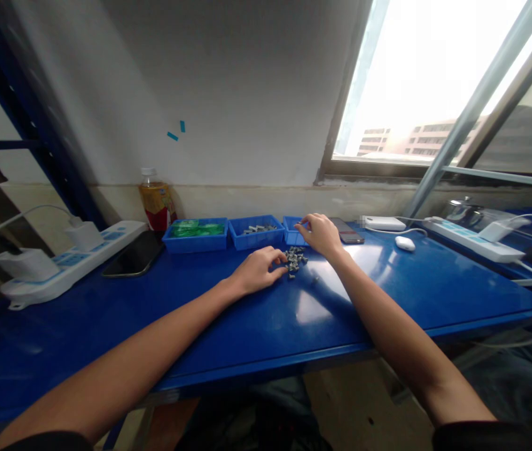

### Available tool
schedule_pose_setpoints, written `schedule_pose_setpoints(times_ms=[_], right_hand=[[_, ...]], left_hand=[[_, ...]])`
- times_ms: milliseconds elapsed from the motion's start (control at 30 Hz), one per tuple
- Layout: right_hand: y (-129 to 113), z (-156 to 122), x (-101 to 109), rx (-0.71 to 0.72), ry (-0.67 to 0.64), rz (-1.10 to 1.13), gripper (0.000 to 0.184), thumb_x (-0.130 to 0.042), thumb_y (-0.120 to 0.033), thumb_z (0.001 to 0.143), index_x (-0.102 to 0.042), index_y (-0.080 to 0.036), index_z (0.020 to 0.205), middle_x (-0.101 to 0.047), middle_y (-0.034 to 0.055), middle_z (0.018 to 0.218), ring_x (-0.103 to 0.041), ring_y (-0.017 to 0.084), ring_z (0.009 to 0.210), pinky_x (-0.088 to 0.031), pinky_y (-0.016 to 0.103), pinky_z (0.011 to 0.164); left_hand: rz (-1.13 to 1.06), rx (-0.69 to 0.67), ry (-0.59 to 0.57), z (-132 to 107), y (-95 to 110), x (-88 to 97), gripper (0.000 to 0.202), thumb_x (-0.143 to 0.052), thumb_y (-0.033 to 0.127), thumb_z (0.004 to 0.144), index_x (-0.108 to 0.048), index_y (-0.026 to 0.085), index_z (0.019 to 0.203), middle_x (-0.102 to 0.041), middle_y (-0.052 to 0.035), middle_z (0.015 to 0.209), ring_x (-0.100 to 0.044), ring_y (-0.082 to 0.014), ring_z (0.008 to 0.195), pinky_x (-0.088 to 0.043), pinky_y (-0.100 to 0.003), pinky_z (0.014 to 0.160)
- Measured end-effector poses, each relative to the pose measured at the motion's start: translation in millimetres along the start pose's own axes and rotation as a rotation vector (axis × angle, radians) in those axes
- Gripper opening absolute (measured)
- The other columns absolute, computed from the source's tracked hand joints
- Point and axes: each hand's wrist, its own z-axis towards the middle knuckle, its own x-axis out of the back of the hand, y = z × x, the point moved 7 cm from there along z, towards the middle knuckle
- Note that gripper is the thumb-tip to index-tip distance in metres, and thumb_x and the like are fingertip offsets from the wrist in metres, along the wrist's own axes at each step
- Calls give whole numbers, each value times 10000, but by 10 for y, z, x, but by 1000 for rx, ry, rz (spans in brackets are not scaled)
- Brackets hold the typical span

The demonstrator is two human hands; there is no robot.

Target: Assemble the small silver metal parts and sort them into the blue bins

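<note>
A small pile of grey metal screws (296, 255) lies on the blue table. My left hand (257, 270) rests at the pile's left side, its thumb and forefinger parted and their tips against the nearest screws. Above the right-hand blue bin (291, 238) is my right hand (321, 234), with thumb and fingers pinched together. Whatever is in that pinch is too small to make out. The hand partly covers this bin, and its contents are hidden. A middle blue bin (256, 239) holds grey metal pieces, and the left blue bin (196, 245) holds green plastic packets.
Power strips stand at the left (73, 260) and right (477, 239). One phone (134, 255) lies left of the bins, another phone (348, 232) to the right. A drink bottle (157, 200), a white earbud case (405, 243) and a white charger (383, 223) are also on the table.
</note>
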Motion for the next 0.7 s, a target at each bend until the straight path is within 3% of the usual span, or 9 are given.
schedule_pose_setpoints(times_ms=[100,233,300,400,500,567,700], right_hand=[[171,16,-39,-75,9,-87,304,-526,-416,859,-673,-156,919,-658,121,875,-554,257,891,-416,337,761],[13,-7,4,-5,13,-18,305,-504,-397,871,-669,-150,939,-654,105,855,-560,230,857,-406,319,772],[-184,-47,12,88,-77,61,253,-519,-366,863,-668,-167,912,-647,68,808,-563,193,777,-397,287,718],[-515,-187,-58,297,-328,140,133,-594,-288,802,-670,-195,859,-626,22,739,-547,162,702,-375,255,643],[-715,-358,-170,484,-517,149,97,-679,-207,707,-678,-205,804,-616,19,747,-543,168,749,-386,256,694],[-751,-417,-243,539,-555,126,62,-670,-152,693,-671,-201,731,-607,26,749,-533,168,755,-387,268,742],[-771,-422,-301,585,-536,113,163,-561,-46,711,-622,-179,637,-579,27,709,-501,149,697,-381,277,769]], left_hand=[[121,-85,-73,-3,79,-103,207,-567,279,820,-632,192,997,-624,-57,915,-590,-183,840,-453,-286,764],[224,-29,-58,42,-17,-110,134,-545,250,820,-641,173,875,-634,-61,858,-594,-188,814,-456,-280,744],[272,0,-41,52,-58,-87,119,-539,239,810,-632,168,787,-637,-66,838,-595,-194,805,-456,-283,741],[357,55,-12,38,-110,-24,106,-528,217,790,-622,172,774,-641,-69,826,-598,-204,789,-458,-294,723],[421,122,32,2,-207,89,117,-506,199,790,-618,175,817,-648,-67,814,-601,-210,782,-456,-303,714],[413,148,54,-23,-293,165,133,-489,185,796,-615,172,836,-653,-65,816,-603,-206,777,-456,-302,718],[348,145,66,-44,-409,236,145,-476,170,797,-616,162,830,-651,-67,807,-596,-194,741,-460,-298,716]])
